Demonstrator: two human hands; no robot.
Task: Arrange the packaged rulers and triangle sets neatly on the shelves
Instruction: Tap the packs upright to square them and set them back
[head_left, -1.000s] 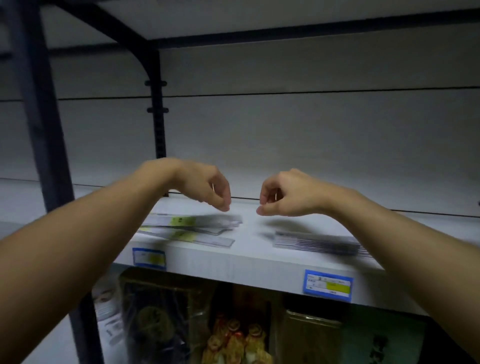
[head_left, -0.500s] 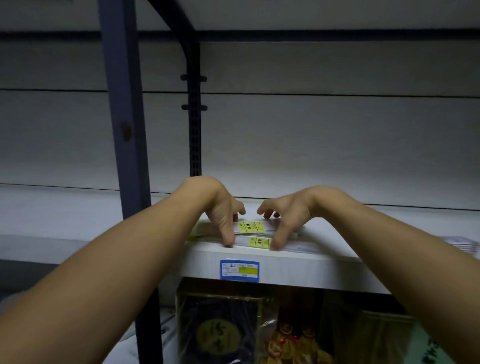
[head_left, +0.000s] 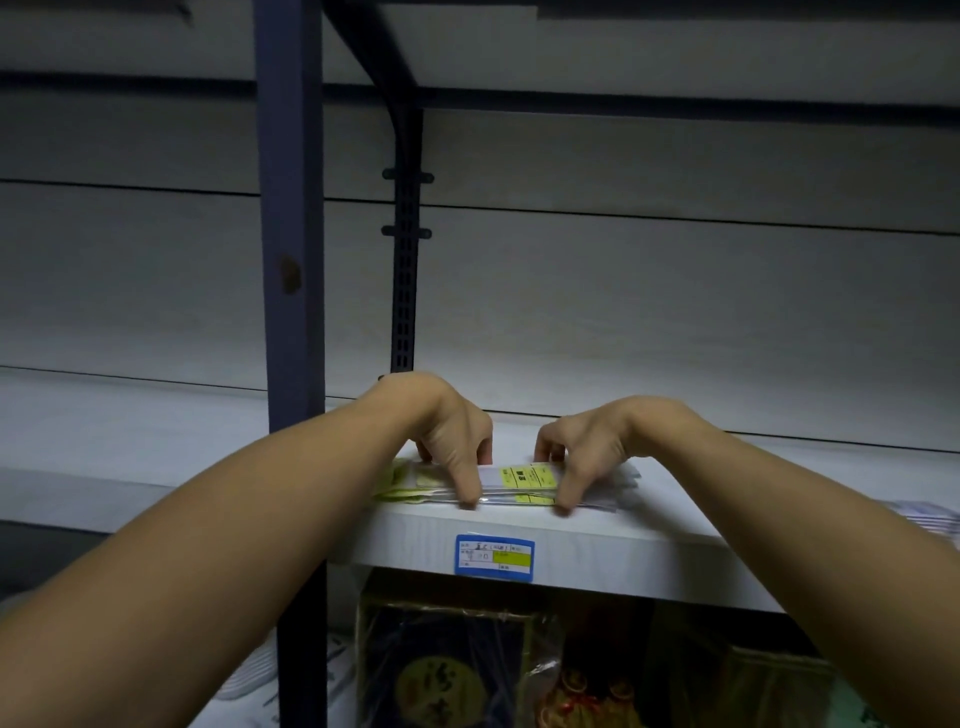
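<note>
A small stack of clear packaged rulers with yellow labels lies flat near the front edge of the white shelf. My left hand holds the stack's left part, thumb at its front edge and fingers curled over the back. My right hand grips the right part the same way. The left end of the stack is hidden under my left wrist.
More clear packs lie at the far right of the shelf. A blue price tag sits on the shelf's front face. A dark blue post stands left, a slotted upright behind. Wrapped goods fill the shelf below.
Both hands came down from above the shelf onto the yellow-labelled packs a second ago. Since half a second ago they stay clamped on them, and the packs sit more squarely stacked.
</note>
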